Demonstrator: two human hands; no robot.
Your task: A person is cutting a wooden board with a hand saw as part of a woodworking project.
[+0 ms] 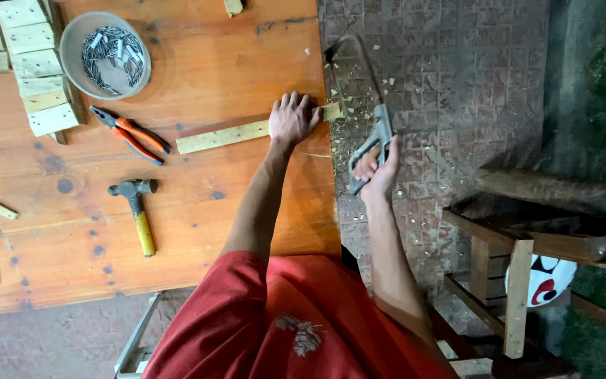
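On the orange tabletop (pixel 198 231), centre frame, your left hand (pixel 292 119) presses flat on the wood strip (pixel 222 136), whose long axis overhangs the right edge. Your right hand (pixel 376 168), fisted around the hacksaw (pixel 366 105), crosses it there.

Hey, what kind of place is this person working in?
Probably a home or backyard woodworking spot. A wooden table holds a hammer, pliers and a bowl of nails; the right hand grips a hacksaw above sawdust-strewn brick paving.
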